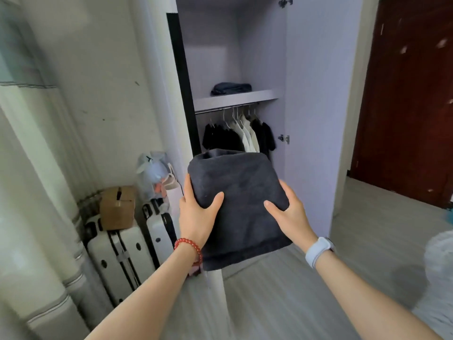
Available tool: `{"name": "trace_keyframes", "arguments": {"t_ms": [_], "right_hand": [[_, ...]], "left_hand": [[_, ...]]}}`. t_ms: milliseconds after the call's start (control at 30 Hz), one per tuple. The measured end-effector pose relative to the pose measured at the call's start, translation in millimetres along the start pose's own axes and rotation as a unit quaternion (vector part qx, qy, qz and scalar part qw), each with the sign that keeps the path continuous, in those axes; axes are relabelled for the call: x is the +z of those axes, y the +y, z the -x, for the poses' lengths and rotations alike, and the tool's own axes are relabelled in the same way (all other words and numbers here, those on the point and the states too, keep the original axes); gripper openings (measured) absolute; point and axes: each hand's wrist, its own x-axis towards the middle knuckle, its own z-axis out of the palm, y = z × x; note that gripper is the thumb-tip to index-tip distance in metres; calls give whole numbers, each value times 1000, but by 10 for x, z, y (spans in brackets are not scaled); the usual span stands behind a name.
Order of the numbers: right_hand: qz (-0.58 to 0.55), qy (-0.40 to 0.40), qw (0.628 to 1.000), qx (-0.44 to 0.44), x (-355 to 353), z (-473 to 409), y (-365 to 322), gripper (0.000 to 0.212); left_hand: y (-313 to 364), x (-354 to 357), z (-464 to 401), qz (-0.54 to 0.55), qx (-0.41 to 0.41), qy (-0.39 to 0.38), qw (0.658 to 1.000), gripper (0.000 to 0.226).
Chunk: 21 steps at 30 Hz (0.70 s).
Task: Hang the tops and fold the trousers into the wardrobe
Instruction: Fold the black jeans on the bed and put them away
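A folded pair of dark grey trousers (239, 192) is held up in front of the open wardrobe (259, 57). My left hand (197, 212) grips its left edge, thumb on top. My right hand (290, 212) grips its right edge the same way. On the wardrobe shelf (235, 100) lies another folded dark garment (231, 88). Below the shelf, several black and white tops (241, 136) hang on hangers from the rail. The trousers hide the lower part of the hanging space.
The wardrobe door (321, 106) stands open to the right. White suitcases (122, 251) with a cardboard box (117, 207) and a bag of soft toys (153, 177) stand to the left. A dark red door (407, 94) is at the far right.
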Motion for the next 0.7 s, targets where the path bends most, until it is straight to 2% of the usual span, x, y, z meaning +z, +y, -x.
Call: {"name": "trace_keyframes", "arguments": {"t_ms": [200,367,533,700], "right_hand": [[12,59,998,-28,20,-768,-67,57],[49,110,992,-38,-272,-1410,81,57],[68,115,989,-58,-474,-2346,294,55],[68,118,984,-114,-783,-3744,501,56]], "left_hand": [[90,239,-864,13,24,-87,996,85],[83,838,-1422,14,32,-112,993,86],[40,1481,-2144,31,41,-71,996,83],[86,2365,-3292,64,81,-24,994,82]]}}
